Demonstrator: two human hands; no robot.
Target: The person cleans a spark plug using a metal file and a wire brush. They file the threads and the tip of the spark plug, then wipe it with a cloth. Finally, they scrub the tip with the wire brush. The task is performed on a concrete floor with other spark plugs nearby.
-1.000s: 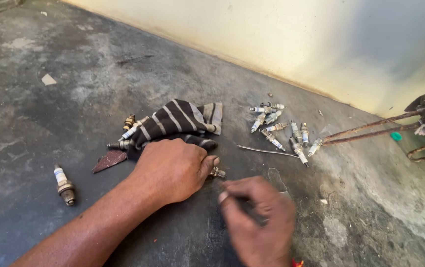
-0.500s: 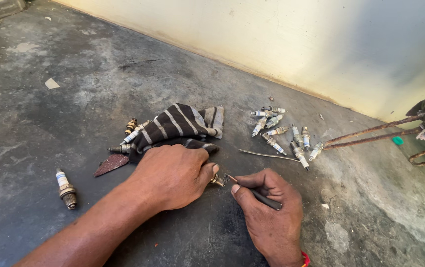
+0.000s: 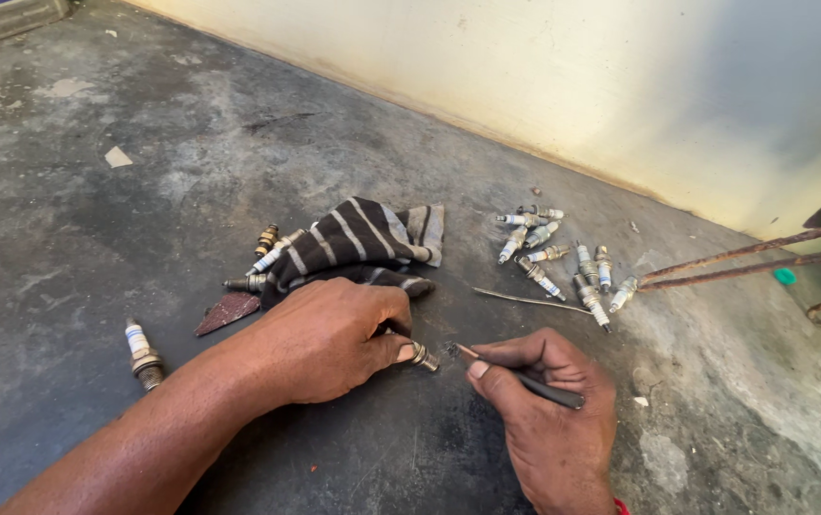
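On the concrete floor [image 3: 95,219], close to the wall, spark-plug cleaning under way. Left hand [image 3: 320,339] closed over a spark plug [image 3: 420,357], pinning it to the floor; only the threaded metal end pokes out past the thumb. Right hand [image 3: 553,420] closed in a pen grip on a thin dark-handled wire brush [image 3: 515,375], bristle tip just short of the plug's exposed end, apparently not touching.

Judgement on doing this step well: keep the plug pressed flat so it cannot roll; bring the tip straight into the electrode end with short, light strokes rather than levering, since the side electrode likely bends easily. Turning the plug a little between strokes should reach all round. Right wrist resting on the floor would steady the tip.

Nearby: striped cloth [image 3: 353,243] just behind the left hand, with several plugs half under its left edge; a piece of reddish abrasive paper [image 3: 227,310] beside it; one lone plug [image 3: 143,353] to the left; a cluster of plugs [image 3: 563,257] near the wall; a thin metal rod [image 3: 530,300] lying between the cluster and the hands.
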